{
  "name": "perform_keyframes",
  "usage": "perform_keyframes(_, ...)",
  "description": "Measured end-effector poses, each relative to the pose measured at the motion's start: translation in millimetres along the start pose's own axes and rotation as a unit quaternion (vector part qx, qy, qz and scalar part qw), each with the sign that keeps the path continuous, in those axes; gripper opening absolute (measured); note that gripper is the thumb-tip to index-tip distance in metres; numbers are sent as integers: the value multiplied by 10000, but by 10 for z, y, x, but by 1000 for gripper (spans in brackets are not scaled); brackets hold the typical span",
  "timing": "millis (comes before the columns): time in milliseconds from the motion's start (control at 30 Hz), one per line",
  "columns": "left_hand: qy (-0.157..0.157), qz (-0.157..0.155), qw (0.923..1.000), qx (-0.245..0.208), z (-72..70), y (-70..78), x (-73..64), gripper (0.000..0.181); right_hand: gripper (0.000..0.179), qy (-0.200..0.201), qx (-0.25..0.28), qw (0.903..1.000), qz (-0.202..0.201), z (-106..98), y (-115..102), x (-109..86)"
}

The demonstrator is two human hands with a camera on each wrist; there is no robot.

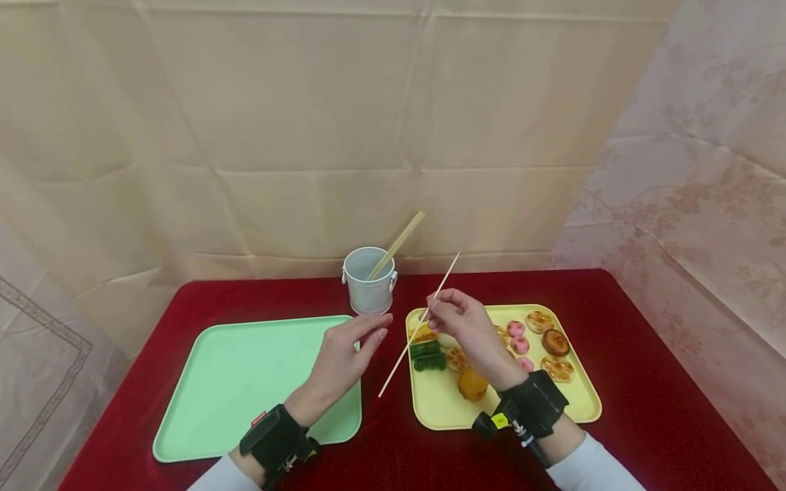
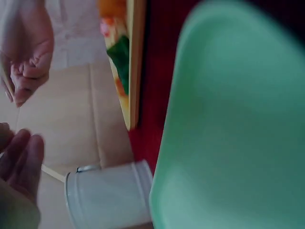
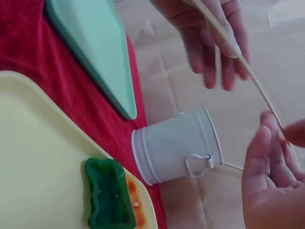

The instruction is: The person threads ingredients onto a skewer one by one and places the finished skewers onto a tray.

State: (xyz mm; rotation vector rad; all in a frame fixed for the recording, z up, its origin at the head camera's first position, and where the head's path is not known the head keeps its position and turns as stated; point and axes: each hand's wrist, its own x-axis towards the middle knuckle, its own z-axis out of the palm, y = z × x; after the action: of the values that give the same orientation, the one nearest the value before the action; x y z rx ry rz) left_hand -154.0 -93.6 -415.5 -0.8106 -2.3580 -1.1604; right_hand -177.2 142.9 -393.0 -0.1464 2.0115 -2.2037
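My right hand [image 1: 469,334] pinches a thin wooden skewer [image 1: 399,361] between thumb and fingers near its upper part. The skewer slants across the gap between the two trays, its low end toward me. My left hand [image 1: 344,358] is held over the right edge of the mint green tray [image 1: 258,382], fingers fairly straight and loose. In the right wrist view the skewer [image 3: 259,88] crosses in front of the left hand [image 3: 209,43]. Beneath the right hand is a yellow tray [image 1: 442,414] bearing green pepper-like pieces [image 1: 428,356] and other food pieces.
Behind the hands stands a small white metal bucket [image 1: 370,293] with more skewers [image 1: 399,242] leaning in it. Pink rings [image 1: 519,344], lotus-root-like slices [image 1: 557,369] and a brown mushroom-like cap [image 1: 555,342] lie on the yellow tray. Red cloth [image 1: 638,354] covers the table; a beige curtain [image 1: 307,136] hangs behind.
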Motion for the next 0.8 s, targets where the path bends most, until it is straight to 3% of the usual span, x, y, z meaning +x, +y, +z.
perform_keyframes(33,-83,-483,9983,-324,14,13,-13,26,25,-73,-142,9999,-14,1,4,-9)
perform_keyframes(100,-344,-1299,9857,-1013,33,38,-28,21,25,-231,-355,9991,-47,6,12,-30)
perform_keyframes(167,-706,-1941,9629,-1735,49,44,-33,20,23,-345,-575,9977,-91,15,21,-47)
perform_keyframes(267,-1228,-2519,9240,-2603,62,34,-37,25,20,-446,-816,9956,-136,38,37,-61)
perform_keyframes(333,-1504,-2720,9078,-2817,67,25,-43,27,20,-482,-933,9943,-155,55,49,-63)
perform_keyframes(400,-1661,-2762,9044,-2796,71,21,-57,27,21,-507,-976,9938,-170,64,63,-62)
perform_keyframes(467,-1712,-2752,9067,-2698,76,26,-66,28,21,-523,-1007,9933,-199,70,74,-60)
perform_keyframes(633,-1588,-2642,9135,-2656,96,44,-72,27,21,-515,-1079,9925,-243,75,88,-58)
perform_keyframes(800,-1536,-2672,9127,-2683,110,69,-70,27,22,-525,-1191,9912,-242,80,89,-62)
